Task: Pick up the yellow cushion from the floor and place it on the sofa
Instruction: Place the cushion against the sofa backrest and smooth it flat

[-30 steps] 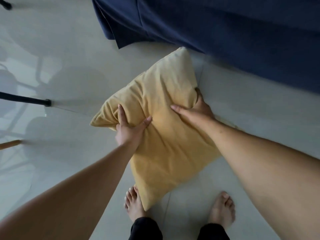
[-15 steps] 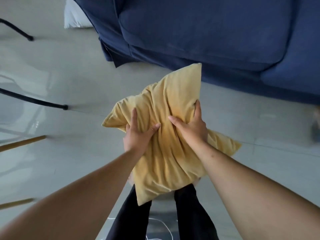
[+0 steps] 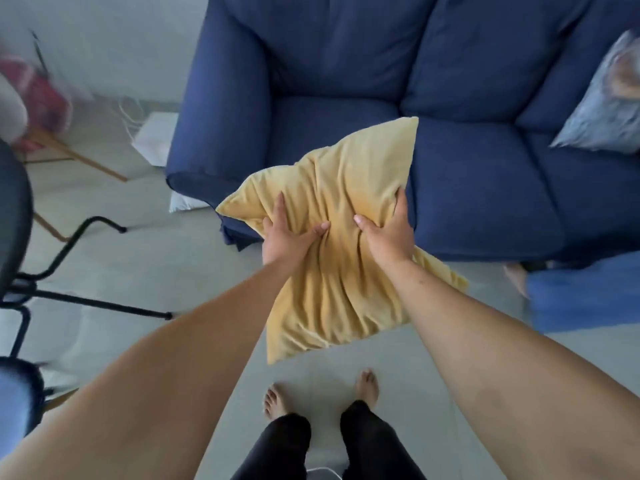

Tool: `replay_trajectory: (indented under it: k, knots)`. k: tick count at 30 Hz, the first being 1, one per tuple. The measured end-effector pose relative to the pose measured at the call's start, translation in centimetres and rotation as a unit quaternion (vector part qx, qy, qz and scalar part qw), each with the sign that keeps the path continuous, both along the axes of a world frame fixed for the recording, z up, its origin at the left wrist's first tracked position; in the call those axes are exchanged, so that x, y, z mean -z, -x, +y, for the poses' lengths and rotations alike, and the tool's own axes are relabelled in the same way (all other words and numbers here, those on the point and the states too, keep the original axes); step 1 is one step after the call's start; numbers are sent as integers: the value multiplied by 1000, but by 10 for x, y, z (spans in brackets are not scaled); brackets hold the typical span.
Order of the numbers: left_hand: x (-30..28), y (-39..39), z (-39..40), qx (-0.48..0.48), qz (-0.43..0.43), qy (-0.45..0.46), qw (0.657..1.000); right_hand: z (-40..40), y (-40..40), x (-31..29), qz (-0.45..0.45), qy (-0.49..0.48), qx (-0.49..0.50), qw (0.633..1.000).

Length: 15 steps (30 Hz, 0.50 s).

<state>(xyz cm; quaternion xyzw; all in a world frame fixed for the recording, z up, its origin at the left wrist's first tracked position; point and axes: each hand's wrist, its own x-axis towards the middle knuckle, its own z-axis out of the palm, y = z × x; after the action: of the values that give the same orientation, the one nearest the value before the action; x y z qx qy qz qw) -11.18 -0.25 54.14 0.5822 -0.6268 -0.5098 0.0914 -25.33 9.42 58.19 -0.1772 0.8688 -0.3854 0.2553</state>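
Change since earlier frames: yellow cushion [image 3: 341, 244] has come up off the floor [image 3: 145, 271] and is now held in the air, its upper part overlapping the front of the sofa [image 3: 485, 188]; more of the seat and backrest is in view.
Cushion position: held between both hands at arm's length, above the floor and in front of the sofa's left seat; not resting on anything.
Cushion orientation: tilted like a diamond; long diagonal runs from the lower corner near the person's feet [image 3: 367, 386] up to the top corner, which points up-right toward the seat. Left corner points at the sofa's armrest [image 3: 221, 109]; right corner droops behind the right wrist.
Cushion surface: fabric heavily creased between the two grips.
Left hand [image 3: 284, 237]: clamped on the left part of the cushion, thumb dug into the front, fingers along the edge.
Right hand [image 3: 391, 237]: clamped on the right part, thumb pressed into the front, fingers wrapped over the edge.
Sofa: dark blue; grey patterned pillow [image 3: 602, 109] on its right seat.
Surroundings: black chair frame [image 3: 69, 247] at left, well apart from the cushion.
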Motion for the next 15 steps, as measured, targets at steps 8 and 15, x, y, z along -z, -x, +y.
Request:
replay_trajectory:
  k: [8, 15]
  knots:
    - [-122, 73, -90, 59, 85, 113, 988, -68, 61, -98, -8, 157, 79, 984]
    - [-135, 174, -195, 103, 108, 162, 975, -167, 161, -89, -23, 240, 103, 965]
